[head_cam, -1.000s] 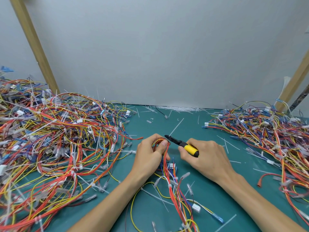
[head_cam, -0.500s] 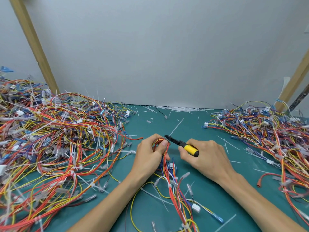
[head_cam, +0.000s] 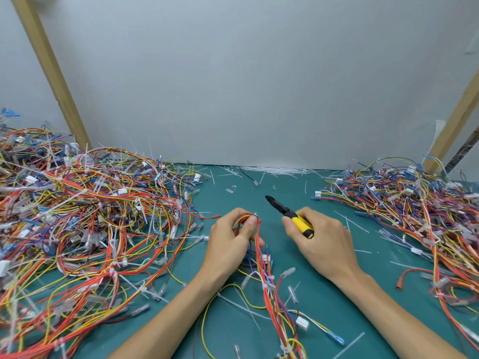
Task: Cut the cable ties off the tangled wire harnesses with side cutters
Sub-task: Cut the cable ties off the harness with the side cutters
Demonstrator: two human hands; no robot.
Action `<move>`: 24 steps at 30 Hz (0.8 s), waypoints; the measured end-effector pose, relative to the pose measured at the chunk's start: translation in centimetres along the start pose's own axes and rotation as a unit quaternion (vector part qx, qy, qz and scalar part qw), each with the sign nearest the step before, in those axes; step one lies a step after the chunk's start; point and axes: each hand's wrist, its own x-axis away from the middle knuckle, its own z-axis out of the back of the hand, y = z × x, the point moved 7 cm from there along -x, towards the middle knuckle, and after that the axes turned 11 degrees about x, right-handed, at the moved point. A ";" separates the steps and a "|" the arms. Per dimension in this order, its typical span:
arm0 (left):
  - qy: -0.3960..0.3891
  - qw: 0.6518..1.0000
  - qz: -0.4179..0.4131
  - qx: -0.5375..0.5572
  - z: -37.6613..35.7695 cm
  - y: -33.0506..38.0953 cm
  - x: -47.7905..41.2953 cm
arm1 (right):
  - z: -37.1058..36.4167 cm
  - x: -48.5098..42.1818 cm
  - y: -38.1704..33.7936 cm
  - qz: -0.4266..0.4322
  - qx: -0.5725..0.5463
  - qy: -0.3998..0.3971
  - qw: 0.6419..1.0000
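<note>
Harness piles [head_cam: 85, 216] left and right [head_cam: 414, 203] on mat [head_cam: 241, 193] — hands between — cutters [head_cam: 287, 213] right of held harness [head_cam: 261, 255].

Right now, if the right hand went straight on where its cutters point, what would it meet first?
Likely loose cut ties by the wall; the right hand aims its cutters past the held wires.

Matt green mat [head_cam: 324, 301]; side cutters [head_cam: 287, 213] with glossy, probably plastic handles; wooden post [head_cam: 49, 66].

Green mat [head_cam: 259, 200] under wire harnesses [head_cam: 90, 216].
</note>
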 end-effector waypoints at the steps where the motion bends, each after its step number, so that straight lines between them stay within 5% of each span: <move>1: 0.000 1.000 -0.004 -0.001 0.0 0.0 0.0 | 0.0 -0.1 0.4 -0.018 -0.019 0.003 1.000; 12: 0.008 0.998 -0.031 0.051 -0.2 0.4 -0.1 | 0.7 -0.5 1.6 -0.059 -0.205 0.045 0.976; 18: 0.004 0.996 -0.034 0.076 -0.2 0.3 -0.4 | -0.1 -0.4 2.0 -0.139 -0.366 0.011 0.920; 24: -0.020 0.997 -0.026 0.070 -0.6 -0.2 -0.5 | -1.2 -0.4 1.4 -0.123 -0.395 -0.043 0.909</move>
